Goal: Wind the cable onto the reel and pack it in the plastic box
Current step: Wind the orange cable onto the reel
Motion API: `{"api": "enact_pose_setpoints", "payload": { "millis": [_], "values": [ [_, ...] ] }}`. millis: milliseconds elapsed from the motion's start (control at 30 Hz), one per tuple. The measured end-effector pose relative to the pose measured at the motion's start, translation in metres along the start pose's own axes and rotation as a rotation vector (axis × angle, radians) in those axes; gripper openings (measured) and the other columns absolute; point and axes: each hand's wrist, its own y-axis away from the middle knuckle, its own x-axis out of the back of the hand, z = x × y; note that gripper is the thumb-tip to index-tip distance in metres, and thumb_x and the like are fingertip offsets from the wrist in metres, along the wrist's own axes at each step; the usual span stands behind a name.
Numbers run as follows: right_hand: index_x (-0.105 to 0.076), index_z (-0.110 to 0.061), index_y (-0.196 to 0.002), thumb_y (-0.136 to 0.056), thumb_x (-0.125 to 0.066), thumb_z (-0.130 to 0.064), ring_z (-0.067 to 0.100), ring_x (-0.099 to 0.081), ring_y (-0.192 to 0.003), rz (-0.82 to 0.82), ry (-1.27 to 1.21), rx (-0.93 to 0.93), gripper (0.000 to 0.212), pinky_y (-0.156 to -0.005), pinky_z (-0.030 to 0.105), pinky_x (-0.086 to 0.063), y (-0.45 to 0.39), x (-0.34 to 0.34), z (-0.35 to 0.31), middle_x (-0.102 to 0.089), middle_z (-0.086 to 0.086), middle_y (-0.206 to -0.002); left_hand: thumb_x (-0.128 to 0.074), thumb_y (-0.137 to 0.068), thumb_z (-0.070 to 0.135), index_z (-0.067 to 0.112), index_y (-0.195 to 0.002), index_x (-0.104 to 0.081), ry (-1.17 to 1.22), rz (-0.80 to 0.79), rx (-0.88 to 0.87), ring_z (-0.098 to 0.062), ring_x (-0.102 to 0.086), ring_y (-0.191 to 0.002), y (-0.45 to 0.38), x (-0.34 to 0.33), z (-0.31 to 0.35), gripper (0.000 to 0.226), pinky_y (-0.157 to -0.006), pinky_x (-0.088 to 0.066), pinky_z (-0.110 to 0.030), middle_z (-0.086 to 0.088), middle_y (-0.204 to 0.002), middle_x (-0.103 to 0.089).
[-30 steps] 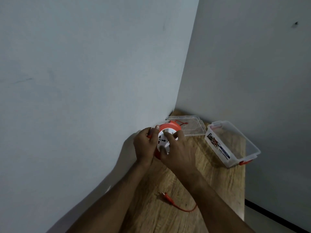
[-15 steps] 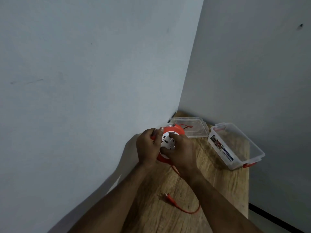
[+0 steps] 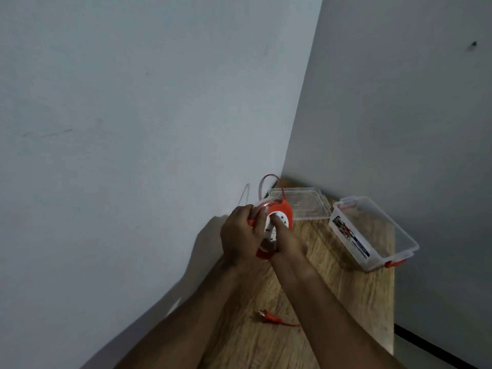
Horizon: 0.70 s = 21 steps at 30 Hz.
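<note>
— Where do we stand, from the big things down?

— We work over the desk [image 3: 332, 302], in its far corner against the walls. The plastic box [image 3: 372, 233] stands open at the desk's right edge, its lid [image 3: 298, 203] flat in the far corner.

— And the reel?

— The reel [image 3: 279, 222] is up off the desk, near the left edge, its white face tilted toward us. Our left hand [image 3: 239, 235] curls round its rim. Our right hand [image 3: 287, 241] presses fingers onto the white face; we take that as turning it.

— The loose cable?

— The cable [image 3: 287, 324] trails toward the near edge, ending in the plug [image 3: 266, 316]. That tail lies nearer us than the reel, below the right forearm, so we judge the slack must feed upward into the grip.
</note>
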Motion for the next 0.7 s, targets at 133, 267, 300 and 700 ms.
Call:
{"api": "enact_pose_setpoints", "payload": {
  "millis": [133, 267, 300, 700],
  "values": [
    [-0.048, 0.002, -0.131, -0.08, -0.082, -0.024, 0.032, -0.063, -0.096, -0.114, -0.285, -0.279, 0.067, -0.072, 0.031, -0.061, 0.003, -0.002, -0.006, -0.059, 0.016, -0.106, -0.053, -0.093, 0.062, 0.016, -0.104, -0.073, 0.018, 0.003, 0.051, -0.015, -0.072, -0.084, 0.002, 0.0, -0.006, 0.051, -0.075, -0.061, -0.029, 0.001, -0.098, -0.077],
    [-0.066, 0.002, -0.108, -0.087, -0.075, -0.02, 0.018, -0.071, -0.06, -0.086, 0.417, 0.183, 0.032, -0.045, 0.026, -0.049, 0.022, 0.023, -0.021, -0.067, 0.002, -0.07, -0.057, -0.094, 0.055, 0.016, -0.095, -0.074, 0.054, 0.023, 0.169, -0.009, -0.07, -0.076, -0.004, 0.003, -0.015, 0.042, -0.064, -0.055, -0.017, 0.002, -0.089, -0.077],
    [-0.069, -0.004, -0.108, -0.088, -0.075, -0.028, 0.013, -0.071, -0.064, -0.02, 0.649, 0.46, 0.032, -0.048, 0.022, -0.049, 0.026, 0.031, -0.02, -0.069, -0.004, -0.073, -0.056, -0.094, 0.057, 0.017, -0.093, -0.074, 0.076, 0.033, 0.188, -0.008, -0.07, -0.074, -0.006, 0.004, -0.016, 0.045, -0.062, -0.055, -0.017, 0.003, -0.087, -0.077],
    [-0.056, -0.021, -0.13, -0.073, -0.079, -0.053, 0.025, -0.062, -0.108, -0.102, 1.533, 1.214, 0.068, -0.077, 0.029, -0.055, 0.004, 0.028, -0.013, -0.045, 0.01, -0.139, -0.062, -0.092, 0.056, 0.015, -0.101, -0.077, 0.13, -0.019, 0.209, -0.009, -0.071, -0.077, -0.011, -0.002, -0.009, 0.044, -0.073, -0.063, -0.03, 0.003, -0.089, -0.077]
  ]
}}
